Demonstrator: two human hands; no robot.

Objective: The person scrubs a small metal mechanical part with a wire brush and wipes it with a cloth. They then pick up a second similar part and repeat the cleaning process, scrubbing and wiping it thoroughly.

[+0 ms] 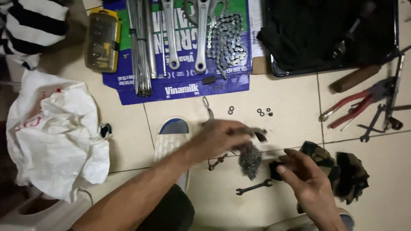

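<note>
I saw my left hand (pixel 220 137) blurred, its fingers curled around a small dark part (pixel 258 133); a wad of steel wool (pixel 250 160) sat just below that hand, touching or nearly touching it, I could not tell which. My right hand (pixel 306 179) lay just right of the steel wool, fingers half open and loosely bent over a small black piece (pixel 275 170), though I could not tell whether it truly gripped it. A small spanner (pixel 254 187) lay on the tiled floor (pixel 282 98) just below the steel wool. A dark camouflage rag (pixel 342 171) lay right of it, behind my right hand. Well above the steel wool, a bicycle chain (pixel 226 40) and two cranks (pixel 186 34) rested on blue cardboard (pixel 184 87). Red-handled pliers (pixel 355 105) lay up to its right, a white sandal (pixel 171 137) to its left.
</note>
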